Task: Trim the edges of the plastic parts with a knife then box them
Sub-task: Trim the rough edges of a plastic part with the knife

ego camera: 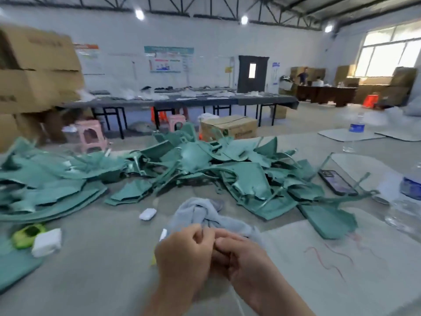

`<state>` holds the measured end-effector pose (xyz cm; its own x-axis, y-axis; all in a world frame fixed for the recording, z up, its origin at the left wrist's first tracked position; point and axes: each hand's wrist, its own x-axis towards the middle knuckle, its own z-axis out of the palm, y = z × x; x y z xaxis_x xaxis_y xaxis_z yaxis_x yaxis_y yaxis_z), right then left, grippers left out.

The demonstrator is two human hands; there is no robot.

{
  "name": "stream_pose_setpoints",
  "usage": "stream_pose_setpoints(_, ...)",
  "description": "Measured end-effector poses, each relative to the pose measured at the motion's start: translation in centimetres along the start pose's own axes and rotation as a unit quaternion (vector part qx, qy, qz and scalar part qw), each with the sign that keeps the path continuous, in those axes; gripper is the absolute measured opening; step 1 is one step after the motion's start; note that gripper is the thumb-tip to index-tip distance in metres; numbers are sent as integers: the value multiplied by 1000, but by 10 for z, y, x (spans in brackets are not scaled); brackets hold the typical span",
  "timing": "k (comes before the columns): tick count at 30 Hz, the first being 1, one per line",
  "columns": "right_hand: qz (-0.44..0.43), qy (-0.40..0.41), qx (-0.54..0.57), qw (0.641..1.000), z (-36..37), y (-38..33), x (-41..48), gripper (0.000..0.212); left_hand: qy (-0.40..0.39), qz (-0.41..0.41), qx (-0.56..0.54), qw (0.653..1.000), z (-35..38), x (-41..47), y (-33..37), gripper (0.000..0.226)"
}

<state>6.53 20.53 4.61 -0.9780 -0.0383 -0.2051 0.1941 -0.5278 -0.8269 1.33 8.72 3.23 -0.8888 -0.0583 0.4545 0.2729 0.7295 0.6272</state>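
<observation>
My left hand [182, 252] and right hand [248, 261] meet, fingers curled, beside the grey cloth [200, 213] on the bench [102, 265], their hold impossible to tell.

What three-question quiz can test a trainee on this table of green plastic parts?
1. True or false: the flat black phone lies left of the pile of green plastic parts.
2. Which lies nearest the left hand and right hand? A) crumpled grey cloth B) clear water bottle C) small white case
3. Fill in: the plastic stool beside the stacked cardboard boxes is ____.
Key: 1 false; 2 A; 3 pink.
</observation>
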Motion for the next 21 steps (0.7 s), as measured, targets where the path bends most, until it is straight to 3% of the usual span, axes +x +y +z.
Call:
stream_pose_setpoints(4,-6,69,-60,996,39,-2,56,24,118,-71,-9,990,-7,44,-59,31)
stream_pose_setpoints(6,-20,72,-116,990,49,-8,83,24,140,-87,11,986,-10,64,-90,12)
stream_pose_setpoints(8,-33,53,-200,978,56,-15,110,26,92,-154,25,983,-11,84,-122,54)
stream_pose_setpoints(10,-71,46,-295,952,64,-23,139,27,70,-249,-19,966,-11,97,-149,70)
stream_pose_setpoints(12,-139,63,-450,880,75,-31,174,28,75,-322,-83,940,-10,108,-165,64)
stream_pose_setpoints(16,-195,43,-747,635,105,-37,239,43,63,-327,-107,937,-11,114,-177,62)
stream_pose_setpoints(21,-258,-77,-865,424,144,0,313,50,68,-330,-120,934,-12,119,-187,61)
